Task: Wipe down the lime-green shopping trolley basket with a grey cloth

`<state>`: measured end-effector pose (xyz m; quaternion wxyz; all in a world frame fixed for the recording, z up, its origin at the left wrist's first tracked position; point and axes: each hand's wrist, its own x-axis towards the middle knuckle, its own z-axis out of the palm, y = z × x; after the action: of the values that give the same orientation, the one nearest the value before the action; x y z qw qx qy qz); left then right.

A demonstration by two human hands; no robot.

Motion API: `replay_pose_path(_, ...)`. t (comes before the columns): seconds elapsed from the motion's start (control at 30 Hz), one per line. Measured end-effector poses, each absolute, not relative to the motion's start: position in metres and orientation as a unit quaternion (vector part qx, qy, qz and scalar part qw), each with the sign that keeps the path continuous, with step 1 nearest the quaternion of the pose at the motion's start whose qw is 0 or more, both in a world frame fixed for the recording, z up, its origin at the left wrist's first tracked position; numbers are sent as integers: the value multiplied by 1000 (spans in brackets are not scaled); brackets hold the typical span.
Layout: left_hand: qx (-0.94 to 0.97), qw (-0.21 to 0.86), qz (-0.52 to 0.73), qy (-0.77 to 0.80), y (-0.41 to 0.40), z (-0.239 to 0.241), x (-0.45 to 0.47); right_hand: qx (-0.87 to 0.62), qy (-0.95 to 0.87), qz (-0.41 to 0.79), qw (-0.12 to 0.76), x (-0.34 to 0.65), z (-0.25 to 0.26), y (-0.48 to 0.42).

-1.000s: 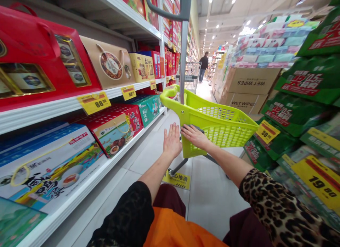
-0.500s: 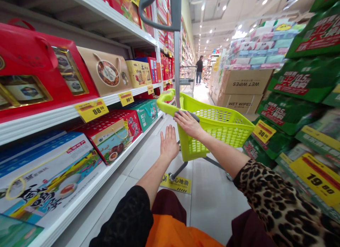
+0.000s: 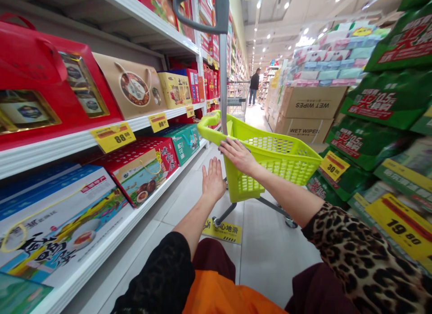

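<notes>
A lime-green shopping cart [image 3: 276,165] with a perforated plastic basket stands ahead of me, its grey metal post [image 3: 223,84] rising on the near side. My right hand [image 3: 239,156] lies across the basket's near upper edge, palm down, with its fingers stretched out flat and touching the green plastic. Lower and to the left, my left hand [image 3: 213,182] is held up with straight fingers and holds nothing. It is beside the cart's near wall; whether it touches the wall I cannot tell. A dark grey handle [image 3: 221,16] tops the post, partly cut off by the frame.
Shelves with gift boxes, such as a red gift box [image 3: 30,79] and a tan gift box [image 3: 130,86], line the left. Green packages [image 3: 378,97] and wet-wipes cartons [image 3: 312,104] are stacked on the right. Farther down the aisle are a person [image 3: 254,86] and a wire cart [image 3: 236,102].
My view has shifted slightly, so shelves and cart appear a little farther left. Both hands keep nearly the same pose by the cart. The distant person has turned somewhat.
</notes>
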<state>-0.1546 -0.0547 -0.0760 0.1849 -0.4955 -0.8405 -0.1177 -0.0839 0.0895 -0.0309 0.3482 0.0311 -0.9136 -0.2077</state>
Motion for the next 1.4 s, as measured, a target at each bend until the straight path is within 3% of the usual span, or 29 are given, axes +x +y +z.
replay_pose_path(0.17, -499, 181, -113, -840, -54, -71, -152, 23, -916, -199, 348, -97, -15, 89)
replay_pose_path(0.5, -504, 177, -107, -838, -55, -81, -155, 45, -938, -201, 277, -74, -92, 89)
replay_pose_path(0.77, -486, 193, -120, -844, -48, -72, -158, 7, -908, -198, 368, -90, -26, 87)
replay_pose_path(0.9, -484, 203, -125, -842, -49, -70, -160, 0, -908, -194, 371, -97, -11, 91)
replay_pose_path(1.23, -488, 200, -124, -841, -57, -84, -161, 38, -944, -200, 258, -67, -101, 95)
replay_pose_path(1.4, -491, 189, -127, -841, -53, -82, -161, 34, -937, -193, 290, -69, -82, 93)
